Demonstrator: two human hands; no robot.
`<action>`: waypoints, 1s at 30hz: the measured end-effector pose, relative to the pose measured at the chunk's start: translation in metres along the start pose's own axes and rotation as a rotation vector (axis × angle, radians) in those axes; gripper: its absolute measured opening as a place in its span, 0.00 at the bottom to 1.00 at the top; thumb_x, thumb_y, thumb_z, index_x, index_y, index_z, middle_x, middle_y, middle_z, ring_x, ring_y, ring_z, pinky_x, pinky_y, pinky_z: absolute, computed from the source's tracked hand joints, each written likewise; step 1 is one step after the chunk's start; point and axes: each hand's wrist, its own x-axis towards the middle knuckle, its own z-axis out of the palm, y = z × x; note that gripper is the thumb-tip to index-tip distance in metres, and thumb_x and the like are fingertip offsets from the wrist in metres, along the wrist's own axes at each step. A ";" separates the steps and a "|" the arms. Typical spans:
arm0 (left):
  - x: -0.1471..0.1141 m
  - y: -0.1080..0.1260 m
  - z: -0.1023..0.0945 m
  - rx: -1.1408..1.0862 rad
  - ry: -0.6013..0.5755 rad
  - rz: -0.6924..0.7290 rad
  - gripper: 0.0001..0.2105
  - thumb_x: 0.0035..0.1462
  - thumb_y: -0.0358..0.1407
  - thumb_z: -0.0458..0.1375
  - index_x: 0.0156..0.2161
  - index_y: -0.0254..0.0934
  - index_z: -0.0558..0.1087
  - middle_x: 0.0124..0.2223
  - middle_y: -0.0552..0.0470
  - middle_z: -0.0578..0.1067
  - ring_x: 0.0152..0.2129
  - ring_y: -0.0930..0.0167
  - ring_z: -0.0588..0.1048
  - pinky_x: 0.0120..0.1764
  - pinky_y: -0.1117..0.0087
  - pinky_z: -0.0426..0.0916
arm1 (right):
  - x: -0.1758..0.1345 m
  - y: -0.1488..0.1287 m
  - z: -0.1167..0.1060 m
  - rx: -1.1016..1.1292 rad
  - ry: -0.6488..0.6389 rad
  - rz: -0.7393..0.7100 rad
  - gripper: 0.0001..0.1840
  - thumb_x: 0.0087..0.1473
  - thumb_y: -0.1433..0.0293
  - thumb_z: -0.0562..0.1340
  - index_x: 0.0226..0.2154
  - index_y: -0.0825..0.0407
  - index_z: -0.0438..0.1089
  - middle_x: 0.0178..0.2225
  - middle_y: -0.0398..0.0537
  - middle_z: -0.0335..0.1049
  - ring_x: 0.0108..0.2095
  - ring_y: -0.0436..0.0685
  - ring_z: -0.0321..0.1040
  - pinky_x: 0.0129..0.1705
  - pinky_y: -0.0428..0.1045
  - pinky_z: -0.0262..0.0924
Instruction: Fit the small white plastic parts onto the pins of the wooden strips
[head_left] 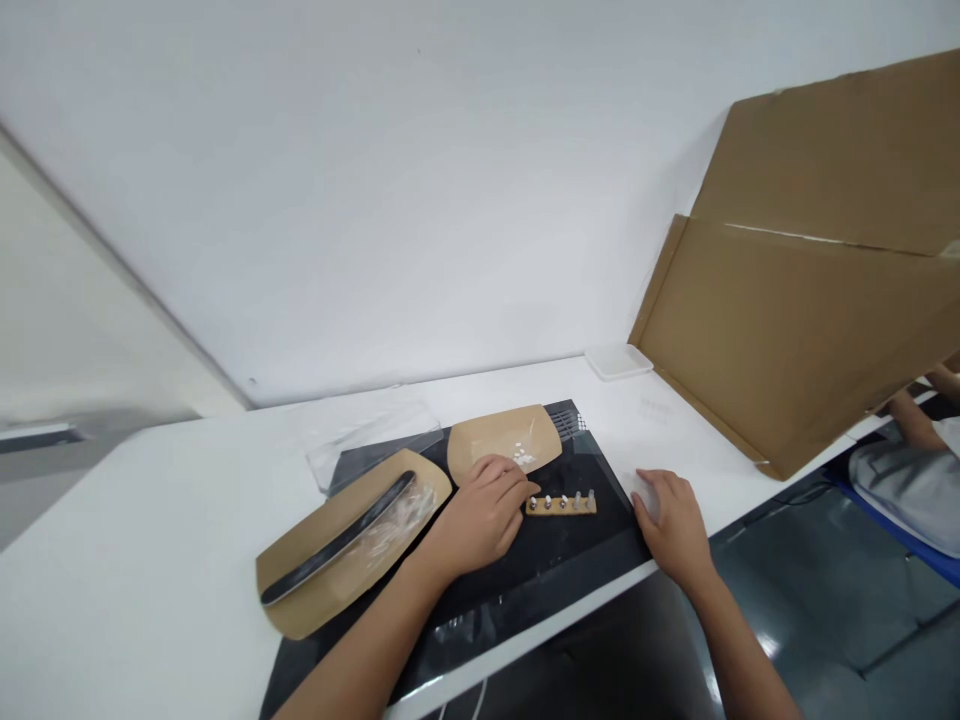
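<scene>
My left hand (486,512) is at the left end of a small wooden rack (551,508), its fingers curled together. Whatever they pinch, if anything, is hidden. Several small pieces with white or clear tops stand upright in a row in the rack. At the right edge of the black mat (540,560), my right hand (675,525) is closed around a translucent plastic piece (643,494), partly covered by the fingers. Behind my left hand lies a tan tray (480,435) with small white pieces on it. A longer tan tray (315,550) holds a dark strip (337,540) and many clear slender pieces.
A clear plastic sheet or bag (367,435) lies at the back left. Dark mesh (570,420) sits behind the mat's corner. Against the wall are a shallow white tray (619,361) and a large cardboard panel (795,300). Another person's arm (916,420) shows at far right.
</scene>
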 end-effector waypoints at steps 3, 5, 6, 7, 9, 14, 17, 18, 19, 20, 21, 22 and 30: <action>-0.001 -0.001 0.000 0.003 0.033 -0.012 0.14 0.64 0.24 0.53 0.52 0.35 0.74 0.45 0.43 0.78 0.49 0.58 0.71 0.57 0.50 0.67 | -0.017 -0.001 -0.011 -0.054 -0.068 -0.057 0.21 0.69 0.63 0.57 0.61 0.45 0.71 0.57 0.56 0.73 0.57 0.70 0.69 0.59 0.67 0.64; -0.001 -0.001 -0.001 0.004 0.046 -0.016 0.14 0.64 0.24 0.53 0.52 0.35 0.74 0.45 0.44 0.78 0.49 0.58 0.71 0.57 0.50 0.67 | -0.033 0.000 -0.022 -0.084 -0.108 -0.085 0.24 0.68 0.63 0.58 0.65 0.42 0.67 0.61 0.54 0.71 0.60 0.71 0.67 0.59 0.67 0.64; -0.001 -0.001 -0.002 0.004 0.050 -0.016 0.14 0.64 0.24 0.53 0.52 0.36 0.74 0.45 0.44 0.78 0.49 0.58 0.71 0.56 0.51 0.67 | -0.041 0.001 -0.028 -0.099 -0.135 -0.103 0.27 0.68 0.62 0.59 0.67 0.40 0.64 0.63 0.53 0.69 0.62 0.71 0.66 0.59 0.67 0.65; -0.001 -0.001 -0.002 0.005 0.054 -0.016 0.13 0.65 0.25 0.53 0.51 0.35 0.74 0.45 0.44 0.78 0.48 0.58 0.71 0.56 0.51 0.67 | -0.050 0.003 -0.033 -0.112 -0.162 -0.121 0.29 0.67 0.61 0.60 0.69 0.39 0.62 0.65 0.52 0.68 0.63 0.72 0.66 0.59 0.67 0.65; 0.001 0.000 -0.002 0.004 0.064 -0.015 0.12 0.65 0.25 0.54 0.51 0.35 0.74 0.44 0.44 0.78 0.48 0.58 0.71 0.56 0.51 0.67 | -0.067 0.010 -0.043 -0.123 -0.191 -0.168 0.35 0.65 0.59 0.63 0.71 0.37 0.58 0.67 0.52 0.66 0.64 0.73 0.66 0.59 0.67 0.66; 0.002 0.001 -0.002 -0.006 0.085 -0.014 0.13 0.65 0.25 0.55 0.52 0.36 0.75 0.45 0.44 0.78 0.49 0.58 0.72 0.56 0.51 0.68 | -0.101 0.039 -0.055 -0.040 -0.033 -0.262 0.29 0.65 0.67 0.65 0.66 0.36 0.67 0.59 0.50 0.75 0.57 0.68 0.74 0.55 0.64 0.72; 0.002 0.000 -0.001 -0.004 0.102 -0.006 0.13 0.64 0.25 0.55 0.52 0.35 0.75 0.46 0.43 0.79 0.49 0.58 0.72 0.56 0.51 0.69 | -0.107 0.052 -0.062 -0.009 0.061 -0.267 0.23 0.65 0.73 0.62 0.58 0.36 0.75 0.51 0.48 0.81 0.49 0.65 0.79 0.48 0.61 0.75; 0.001 0.000 -0.001 -0.004 0.106 -0.003 0.13 0.64 0.25 0.55 0.51 0.35 0.76 0.45 0.43 0.79 0.49 0.58 0.72 0.56 0.51 0.69 | -0.105 0.053 -0.066 -0.007 0.092 -0.258 0.21 0.65 0.73 0.62 0.56 0.37 0.77 0.49 0.48 0.82 0.47 0.64 0.80 0.47 0.61 0.75; 0.001 -0.001 -0.001 -0.005 0.108 -0.003 0.14 0.64 0.25 0.55 0.51 0.35 0.76 0.45 0.43 0.79 0.49 0.58 0.72 0.55 0.51 0.69 | -0.102 0.053 -0.070 -0.005 0.135 -0.237 0.19 0.65 0.73 0.63 0.54 0.38 0.78 0.46 0.47 0.83 0.46 0.64 0.80 0.46 0.60 0.75; 0.001 -0.001 -0.001 -0.008 0.109 -0.006 0.14 0.64 0.25 0.55 0.51 0.36 0.76 0.45 0.43 0.79 0.49 0.58 0.73 0.55 0.51 0.70 | -0.095 0.051 -0.074 -0.003 0.195 -0.206 0.17 0.65 0.72 0.64 0.52 0.39 0.79 0.44 0.47 0.83 0.44 0.64 0.80 0.46 0.60 0.75; 0.000 -0.002 -0.001 -0.010 0.110 -0.011 0.14 0.64 0.25 0.55 0.51 0.36 0.76 0.45 0.43 0.79 0.48 0.58 0.73 0.55 0.51 0.70 | -0.087 0.048 -0.078 -0.001 0.243 -0.175 0.14 0.65 0.71 0.64 0.50 0.40 0.80 0.43 0.47 0.83 0.43 0.63 0.80 0.46 0.60 0.74; 0.000 -0.002 0.000 -0.014 0.113 -0.020 0.14 0.64 0.25 0.55 0.52 0.36 0.76 0.45 0.43 0.79 0.48 0.58 0.73 0.55 0.51 0.70 | -0.076 0.043 -0.082 0.015 0.304 -0.144 0.11 0.65 0.70 0.65 0.47 0.41 0.80 0.41 0.48 0.83 0.42 0.63 0.79 0.46 0.60 0.73; 0.002 0.003 -0.001 -0.033 0.190 -0.119 0.17 0.65 0.26 0.54 0.58 0.38 0.70 0.49 0.43 0.77 0.49 0.58 0.73 0.55 0.50 0.69 | 0.056 -0.028 -0.064 0.527 0.328 -0.110 0.04 0.63 0.65 0.69 0.41 0.47 0.80 0.38 0.51 0.79 0.38 0.59 0.76 0.42 0.56 0.71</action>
